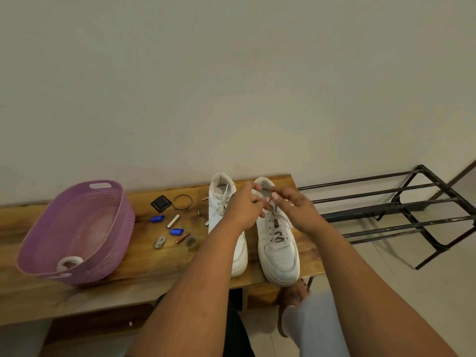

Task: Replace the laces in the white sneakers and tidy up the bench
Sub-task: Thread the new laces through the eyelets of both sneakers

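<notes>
Hands meet over the right shoe on the wooden bench. Left hand has its fingers curled and pinches the white lace near the top of that shoe. Right hand pinches the lace too, with its other fingers spread. Left shoe stands just beside, already laced. Small bits lie near the shoes: two blue caps, a battery, a ring of tape. A purple basket sits at the left end of the bench.
</notes>
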